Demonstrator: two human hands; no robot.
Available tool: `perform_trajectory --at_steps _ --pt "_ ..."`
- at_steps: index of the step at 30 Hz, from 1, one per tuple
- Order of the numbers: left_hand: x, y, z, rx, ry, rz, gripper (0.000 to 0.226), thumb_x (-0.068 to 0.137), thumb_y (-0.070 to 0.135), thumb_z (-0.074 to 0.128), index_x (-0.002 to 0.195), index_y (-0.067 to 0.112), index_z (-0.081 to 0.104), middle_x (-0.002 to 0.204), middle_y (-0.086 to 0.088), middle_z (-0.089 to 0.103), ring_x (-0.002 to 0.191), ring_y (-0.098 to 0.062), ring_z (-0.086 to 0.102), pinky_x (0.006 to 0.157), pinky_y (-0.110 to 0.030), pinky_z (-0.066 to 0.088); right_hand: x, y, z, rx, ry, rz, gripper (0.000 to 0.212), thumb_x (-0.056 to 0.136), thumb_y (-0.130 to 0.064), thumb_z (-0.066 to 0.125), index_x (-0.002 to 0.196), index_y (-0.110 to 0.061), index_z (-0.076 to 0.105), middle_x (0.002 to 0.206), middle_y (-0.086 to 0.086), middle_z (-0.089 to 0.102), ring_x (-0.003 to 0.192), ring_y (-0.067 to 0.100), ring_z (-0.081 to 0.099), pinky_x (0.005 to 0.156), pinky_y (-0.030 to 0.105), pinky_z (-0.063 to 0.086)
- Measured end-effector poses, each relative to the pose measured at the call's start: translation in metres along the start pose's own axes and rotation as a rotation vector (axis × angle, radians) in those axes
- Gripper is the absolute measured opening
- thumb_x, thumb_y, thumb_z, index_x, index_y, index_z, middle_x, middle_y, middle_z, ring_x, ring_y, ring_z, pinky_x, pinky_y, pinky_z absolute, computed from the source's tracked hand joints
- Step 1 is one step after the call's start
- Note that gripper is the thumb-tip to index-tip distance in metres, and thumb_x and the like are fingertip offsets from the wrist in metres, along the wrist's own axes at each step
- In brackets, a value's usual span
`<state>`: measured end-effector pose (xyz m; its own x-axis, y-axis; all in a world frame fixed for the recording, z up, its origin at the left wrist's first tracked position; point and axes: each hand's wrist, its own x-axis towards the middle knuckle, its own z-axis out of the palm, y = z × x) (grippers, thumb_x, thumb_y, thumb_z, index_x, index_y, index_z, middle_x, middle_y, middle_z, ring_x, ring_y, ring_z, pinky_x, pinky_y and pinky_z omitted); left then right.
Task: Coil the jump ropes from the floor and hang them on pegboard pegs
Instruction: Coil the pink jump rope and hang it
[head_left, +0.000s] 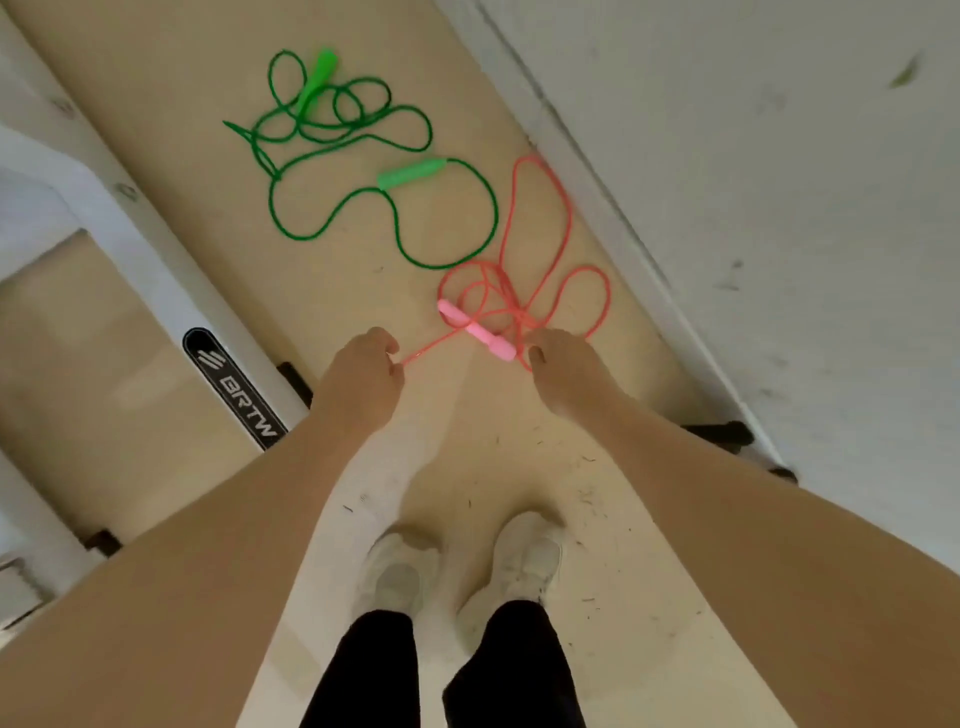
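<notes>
Down on the floor (332, 291), your left hand (363, 384) has its fingers (387, 345) curled in, pinching a strand of the pink jump rope (566, 208) that runs taut from your fingertips up and right into the tangle. Your right hand (563, 374) reaches to the near edge of that same tangle, just right of the pink handles (475, 330); its thumb points down toward the cord, but the other fingers are turned away from view, so you cannot tell whether they have closed on anything. The two pink handles lie end to end between your hands, slanting from far left to near right, with the near one just beside your right thumb.

Most of the pink rope lies loose on the floor beyond your hands, one long loop stretching far along the white baseboard (613, 218) on the right. The green jump rope (363, 171) lies farther off and to the left, well apart from both hands, uncoiled, with one green handle (413, 173) near the middle and the other (317, 78) at the far end. White gym equipment marked BRTW (234, 389) stands to your left. Your pale shoes (462, 571) are planted near, below your forearms.
</notes>
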<state>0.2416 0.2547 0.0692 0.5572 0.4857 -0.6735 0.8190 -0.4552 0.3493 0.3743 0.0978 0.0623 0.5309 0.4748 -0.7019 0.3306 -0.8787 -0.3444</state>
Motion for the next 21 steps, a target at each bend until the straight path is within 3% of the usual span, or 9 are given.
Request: perform_trajectory --at_steps 2,5,9,11,15,18,21 --pt "0.028 -0.04 0.042 0.072 -0.054 -0.042 0.037 0.091 0.017 0.056 0.123 0.002 0.046 0.119 -0.018 0.05 0.104 -0.034 0.053 0.087 -0.04 0.042 0.041 0.012 0.048 -0.013 0.016 0.011 0.037 0.096 -0.01 0.035 0.129 -0.017 0.052 0.127 0.011 0.057 0.116 0.028 0.052 0.09 0.031 0.041" --pt "0.065 -0.092 0.095 0.255 -0.107 -0.1 0.054 0.087 0.028 0.063 0.125 -0.001 0.039 0.122 -0.02 0.044 0.106 -0.035 0.051 0.088 -0.04 0.043 0.095 0.025 0.106 -0.066 0.031 -0.024 0.041 0.097 -0.013 0.035 0.138 -0.014 0.04 0.138 0.01 0.046 0.127 0.027 0.041 0.102 0.035 0.035" --pt "0.089 -0.129 0.147 0.359 -0.13 -0.094 0.056 0.09 0.035 0.056 0.13 0.002 0.036 0.123 -0.017 0.046 0.109 -0.032 0.05 0.086 -0.039 0.043 0.133 0.035 0.145 -0.261 0.082 -0.052 0.055 0.093 -0.019 0.05 0.142 -0.013 0.025 0.145 0.01 0.032 0.133 0.032 0.03 0.101 0.042 0.033" --pt "0.09 -0.132 0.159 0.242 -0.103 -0.067 0.049 0.093 0.031 0.05 0.132 0.005 0.037 0.117 -0.014 0.051 0.104 -0.031 0.052 0.084 -0.04 0.045 0.138 0.044 0.152 -0.361 0.087 -0.031 0.056 0.091 -0.009 0.05 0.141 -0.01 0.024 0.145 0.011 0.031 0.133 0.033 0.031 0.099 0.042 0.035" --pt "0.077 -0.097 0.124 -0.195 -0.126 0.024 0.017 0.092 0.016 0.046 0.109 0.019 0.044 0.073 0.001 0.05 0.061 -0.015 0.048 0.049 -0.023 0.037 0.112 0.054 0.124 -0.426 -0.018 0.066 0.046 0.087 -0.002 0.043 0.132 -0.009 0.037 0.135 0.011 0.043 0.123 0.032 0.043 0.092 0.041 0.039" --pt "0.051 -0.044 0.072 -0.441 -0.152 0.11 0.008 0.087 0.021 0.055 0.086 0.02 0.048 0.067 0.002 0.047 0.057 -0.014 0.043 0.052 -0.021 0.034 0.059 0.056 0.076 -0.537 -0.083 0.133 0.042 0.088 -0.006 0.042 0.128 -0.016 0.045 0.127 0.008 0.052 0.119 0.03 0.048 0.097 0.038 0.037" --pt "0.015 0.02 0.014 -0.637 -0.176 0.151 0.047 0.083 0.05 0.056 0.058 0.014 0.042 0.053 0.0 0.04 0.051 -0.013 0.036 0.062 -0.029 0.032 0.005 0.04 0.018 -0.526 -0.164 0.094 0.046 0.083 -0.004 0.046 0.127 -0.017 0.05 0.129 0.005 0.048 0.123 0.027 0.043 0.106 0.037 0.031"
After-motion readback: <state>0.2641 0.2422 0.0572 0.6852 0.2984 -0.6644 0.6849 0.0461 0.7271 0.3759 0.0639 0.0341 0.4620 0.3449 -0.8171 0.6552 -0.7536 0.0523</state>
